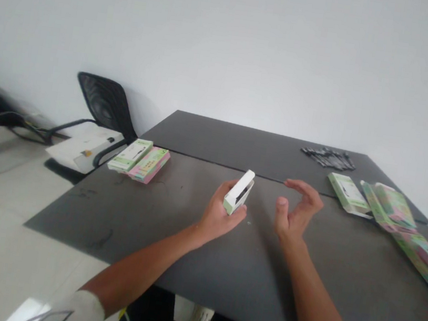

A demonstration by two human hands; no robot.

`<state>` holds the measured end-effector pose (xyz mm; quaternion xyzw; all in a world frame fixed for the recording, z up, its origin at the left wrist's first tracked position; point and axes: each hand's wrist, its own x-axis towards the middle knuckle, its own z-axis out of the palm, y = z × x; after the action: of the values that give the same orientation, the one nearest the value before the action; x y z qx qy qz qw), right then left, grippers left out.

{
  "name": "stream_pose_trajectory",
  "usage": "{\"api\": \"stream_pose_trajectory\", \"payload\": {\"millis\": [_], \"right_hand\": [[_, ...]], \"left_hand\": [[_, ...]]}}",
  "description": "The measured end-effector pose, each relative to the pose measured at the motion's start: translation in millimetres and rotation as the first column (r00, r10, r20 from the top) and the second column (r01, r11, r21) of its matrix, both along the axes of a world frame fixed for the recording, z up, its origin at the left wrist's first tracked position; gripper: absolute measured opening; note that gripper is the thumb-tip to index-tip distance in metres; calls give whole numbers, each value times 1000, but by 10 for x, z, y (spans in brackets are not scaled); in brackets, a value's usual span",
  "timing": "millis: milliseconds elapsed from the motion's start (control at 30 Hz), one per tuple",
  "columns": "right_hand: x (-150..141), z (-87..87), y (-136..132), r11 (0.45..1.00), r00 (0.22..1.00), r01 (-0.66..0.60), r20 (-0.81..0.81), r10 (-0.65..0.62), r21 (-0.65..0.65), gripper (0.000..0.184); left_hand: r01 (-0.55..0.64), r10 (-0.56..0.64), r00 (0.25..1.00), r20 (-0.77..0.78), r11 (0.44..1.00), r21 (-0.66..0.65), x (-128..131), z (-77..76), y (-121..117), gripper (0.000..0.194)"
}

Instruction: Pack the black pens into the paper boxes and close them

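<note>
My left hand [219, 210] is closed around a small white and green carton [240, 192], held tilted above the middle of the dark table. The carton's upper long side shows a gap with something dark in it; I cannot make out whether that is contents or a window. To the right of the carton and apart from it, my right hand [296, 210] is raised with thumb and fingers spread and curved, nothing between them.
Two cartons, one green and white [132, 155] and one pink and green [150, 164], lie at the table's left. Black pens [329, 158] are heaped at the back right. Near them lie a green carton [348, 194] and several flat, colourful cartons [392, 208]. A black chair [106, 105] stands left.
</note>
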<state>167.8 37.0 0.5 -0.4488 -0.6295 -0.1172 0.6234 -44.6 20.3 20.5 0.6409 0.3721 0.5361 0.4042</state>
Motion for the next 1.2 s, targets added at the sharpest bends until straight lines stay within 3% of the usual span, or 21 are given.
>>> {"api": "stream_pose_trajectory", "payload": {"millis": [200,367,600,800,1000,1200], "right_hand": [[12,6,13,999,1000,-18,8,17,28,48],[60,-38,56,1000,1000,28,-12,-28,-9,47],[166,-120,143,975,985,172,-6,-175,-143,43],[445,-305,331,850,942,331,89,-324,-409,43],[697,-475,511,780,893,435,107,-437,-449,37],[1013,-397,835,726,856,511,196,-479,-460,37]], "left_hand": [[9,-13,999,33,994,106,24,-74,-88,49],[-49,48,999,11,996,78,-25,-180,-37,49],[-33,33,999,19,999,26,-24,-308,40,51],[-10,10,1000,28,1000,-12,30,-407,39,51],[-18,25,997,80,997,-79,93,-427,43,43],[-25,48,991,122,982,-185,107,-443,88,41]]}}
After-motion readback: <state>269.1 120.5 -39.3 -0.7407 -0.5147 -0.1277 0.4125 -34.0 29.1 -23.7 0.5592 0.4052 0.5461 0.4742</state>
